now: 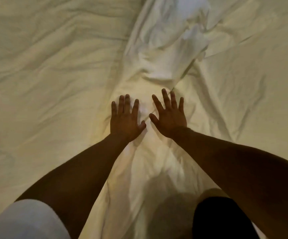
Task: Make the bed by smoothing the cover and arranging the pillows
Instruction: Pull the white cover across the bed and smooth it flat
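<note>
The bed [36, 75] fills nearly the whole view, and its pale cover [243, 100] lies spread over it, wrinkled on both sides. Down the middle of the bed runs a long bunched ridge of fabric [165, 49], thicker and whiter toward the far end and flattening out toward the near edge. Both bare forearms reach out from the near edge — the left one comes from a light sleeve [24, 221] at the near left corner, and a dark patch of clothing [220, 219] shows beside the right arm. The left hand [125, 120] lies palm down on the ridge, fingers straight and slightly spread, pressing the cover flat. The right hand [170, 116] sits just beside it, also palm down on the cover, fingers straight and fanned wider — its thumb nearly meets the left thumb. Neither hand grips any fabric.
</note>
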